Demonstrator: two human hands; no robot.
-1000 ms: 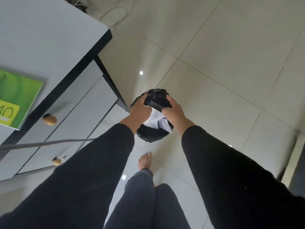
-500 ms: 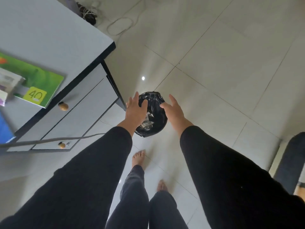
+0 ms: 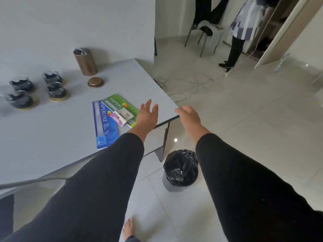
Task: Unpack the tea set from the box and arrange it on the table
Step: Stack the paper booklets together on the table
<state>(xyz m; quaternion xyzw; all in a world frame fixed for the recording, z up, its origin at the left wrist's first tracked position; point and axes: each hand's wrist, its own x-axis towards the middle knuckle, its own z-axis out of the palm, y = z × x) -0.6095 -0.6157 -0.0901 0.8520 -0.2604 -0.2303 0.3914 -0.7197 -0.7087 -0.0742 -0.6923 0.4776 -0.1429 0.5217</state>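
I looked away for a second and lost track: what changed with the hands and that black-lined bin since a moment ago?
Both hands let go of the bin, which now stands on the floor by the table corner. The left hand and right hand have risen, open and empty, toward the table edge. The green booklet remains on the table.

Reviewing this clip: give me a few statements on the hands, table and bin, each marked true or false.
1. Both hands are empty. True: left hand and right hand are open, holding nothing.
2. The bronze canister has its lid on. False: the lid lies on the table beside it.
3. The bin stands on the table. False: it is on the floor.
4. Four wrapped cups sit on the table. True.
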